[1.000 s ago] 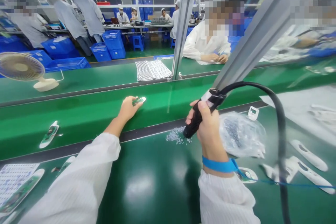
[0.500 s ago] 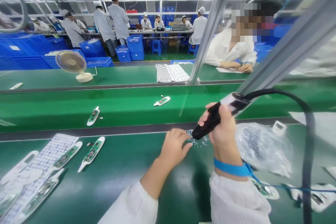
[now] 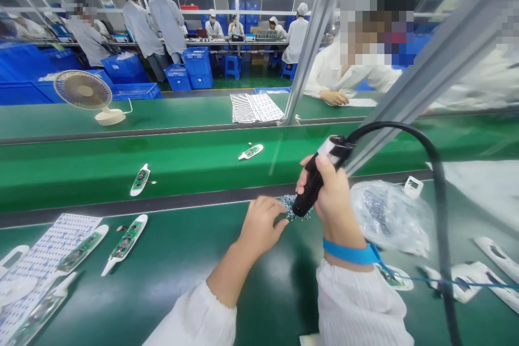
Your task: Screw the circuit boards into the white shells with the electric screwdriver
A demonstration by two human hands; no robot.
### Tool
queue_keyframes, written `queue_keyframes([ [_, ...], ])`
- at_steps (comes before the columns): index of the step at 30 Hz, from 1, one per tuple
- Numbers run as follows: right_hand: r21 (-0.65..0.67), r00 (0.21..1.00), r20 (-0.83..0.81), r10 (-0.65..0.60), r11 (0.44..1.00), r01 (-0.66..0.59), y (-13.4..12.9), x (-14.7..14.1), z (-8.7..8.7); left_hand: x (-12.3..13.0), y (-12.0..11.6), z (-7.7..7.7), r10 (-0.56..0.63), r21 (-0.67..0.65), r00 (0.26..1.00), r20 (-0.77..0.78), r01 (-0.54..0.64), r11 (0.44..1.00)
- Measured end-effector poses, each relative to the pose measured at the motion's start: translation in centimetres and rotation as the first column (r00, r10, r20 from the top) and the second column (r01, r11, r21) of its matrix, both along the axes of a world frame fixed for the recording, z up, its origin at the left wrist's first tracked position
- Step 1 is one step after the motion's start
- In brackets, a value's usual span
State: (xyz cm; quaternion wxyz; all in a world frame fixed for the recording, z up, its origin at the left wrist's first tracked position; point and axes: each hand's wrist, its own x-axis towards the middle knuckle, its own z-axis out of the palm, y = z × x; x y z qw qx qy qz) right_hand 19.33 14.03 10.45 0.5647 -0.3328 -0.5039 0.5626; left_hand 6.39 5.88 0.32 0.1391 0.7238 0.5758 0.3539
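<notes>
My right hand is wrapped around a black electric screwdriver, thumb along its upper side. The tool slants down to the left, and its lower end is over a scatter of small screws on the green bench. Beside these screws, my left hand has its fingers bent, thumb and forefinger slightly apart, with nothing visible between them. A thick black cord runs from the screwdriver's top. My right wrist wears a blue strap.
White casings with circuit boards lie on the left and on the green belt. A clear bag of screws lies right of my right hand, near white casing parts. A metal post and a fan stand beyond; a co-worker sits opposite.
The view has turned slightly to the right and down. The screwdriver is tilted more steeply, with its lower end still over the screws. My left hand stays beside them.
</notes>
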Motion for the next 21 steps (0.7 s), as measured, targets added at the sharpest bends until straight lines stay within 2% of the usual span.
queue_keyframes([
  [8, 0.021, 0.992, -0.12, 0.045, 0.999, -0.043, -0.3, -0.31, 0.44, 0.06, -0.09, 0.11, -0.048, -0.014, 0.999, 0.023, 0.048, 0.999],
  [16, 0.052, 0.987, -0.144, 0.067, 0.997, -0.06, -0.53, -0.38, 0.86, -0.37, 0.1, 0.09, -0.029, -0.01, 0.993, 0.119, 0.03, 0.999],
  [21, 0.04, 0.983, -0.156, 0.096, 0.995, -0.091, -0.54, -0.26, 0.92, 0.27, -0.54, 0.16, -0.022, -0.034, 0.991, 0.136, 0.026, 0.999],
])
